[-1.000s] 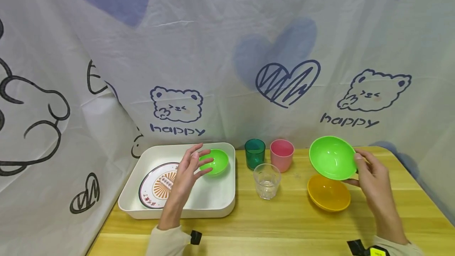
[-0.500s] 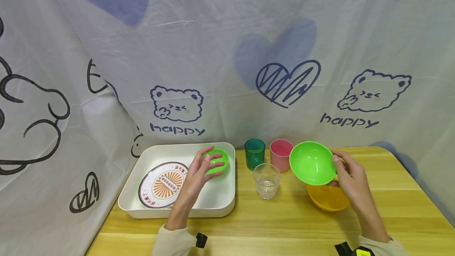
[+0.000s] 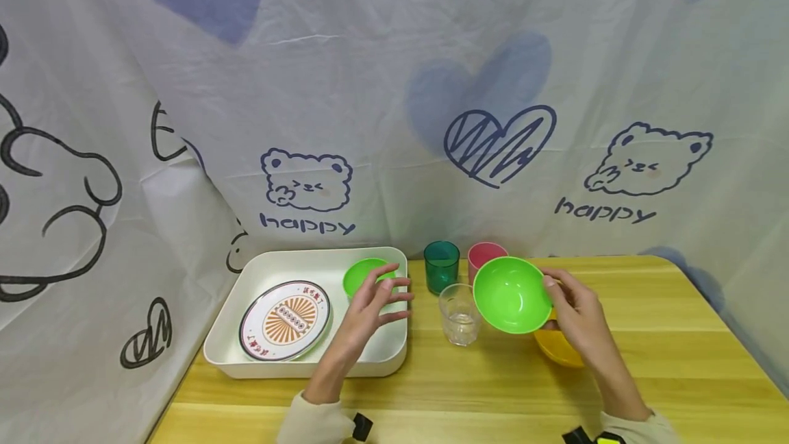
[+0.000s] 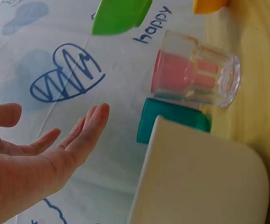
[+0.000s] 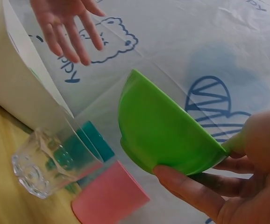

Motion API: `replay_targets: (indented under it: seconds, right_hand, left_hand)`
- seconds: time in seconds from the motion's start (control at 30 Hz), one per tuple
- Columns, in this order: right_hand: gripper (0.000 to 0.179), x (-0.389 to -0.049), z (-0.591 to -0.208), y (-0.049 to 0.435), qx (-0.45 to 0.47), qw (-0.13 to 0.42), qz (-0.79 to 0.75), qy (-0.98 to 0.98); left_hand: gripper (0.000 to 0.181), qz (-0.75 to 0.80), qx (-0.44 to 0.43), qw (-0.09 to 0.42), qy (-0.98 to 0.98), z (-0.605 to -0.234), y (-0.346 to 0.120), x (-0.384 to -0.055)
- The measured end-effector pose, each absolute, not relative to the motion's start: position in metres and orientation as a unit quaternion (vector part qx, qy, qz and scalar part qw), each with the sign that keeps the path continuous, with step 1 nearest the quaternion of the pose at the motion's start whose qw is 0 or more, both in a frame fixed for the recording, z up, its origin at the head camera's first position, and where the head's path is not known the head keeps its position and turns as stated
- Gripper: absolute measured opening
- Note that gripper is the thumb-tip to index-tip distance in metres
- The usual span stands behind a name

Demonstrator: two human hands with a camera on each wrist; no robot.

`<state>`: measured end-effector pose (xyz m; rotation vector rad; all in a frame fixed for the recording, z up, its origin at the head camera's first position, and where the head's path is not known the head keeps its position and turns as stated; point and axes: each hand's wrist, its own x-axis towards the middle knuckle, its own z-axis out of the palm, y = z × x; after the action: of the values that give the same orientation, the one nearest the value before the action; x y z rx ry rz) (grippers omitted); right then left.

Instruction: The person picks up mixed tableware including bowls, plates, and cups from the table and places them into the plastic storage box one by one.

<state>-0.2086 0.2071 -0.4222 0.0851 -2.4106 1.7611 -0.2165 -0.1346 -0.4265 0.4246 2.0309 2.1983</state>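
Head view: right hand (image 3: 578, 310) clamps bowl (image 3: 511, 295), which lies toward tray (image 3: 385, 342); left hand (image 3: 368, 301), fingers apart, is nearer tray.

The person's left forearm (image 3: 329, 374) slanted up and to the right out of a pale sleeve (image 3: 314, 423), its grip (image 3: 368, 308) raised and relaxed, with the palm (image 5: 62, 13) turned inward, the fingers (image 4: 96, 122) loosely spread and the thumb (image 4: 9, 114) standing apart from them. The right forearm (image 3: 616, 379) leaned the other way, up and to the left from its own pale cuff (image 3: 644, 428), and the right grip (image 3: 573, 303) was raised in a pinch, its thumb on the upper side and its bent fingers (image 5: 188, 189) supporting from beneath, the two arms well apart.
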Motion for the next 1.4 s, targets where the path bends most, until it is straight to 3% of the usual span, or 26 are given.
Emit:
replay_targets:
  seconds: [0.73, 1.4]
  right_hand:
    - [0.038, -0.203, -0.432, 0.170, 0.089, 0.034, 0.577, -0.811]
    - [0.029, -0.197, -0.430, 0.156, 0.130, -0.007, 0.562, -0.817]
  left_hand:
    - [0.048, 0.708, 0.173, 0.150, 0.668, -0.441, -0.094, -0.207]
    - [0.046, 0.675, 0.182, 0.186, 0.690, -0.446, -0.086, -0.200]
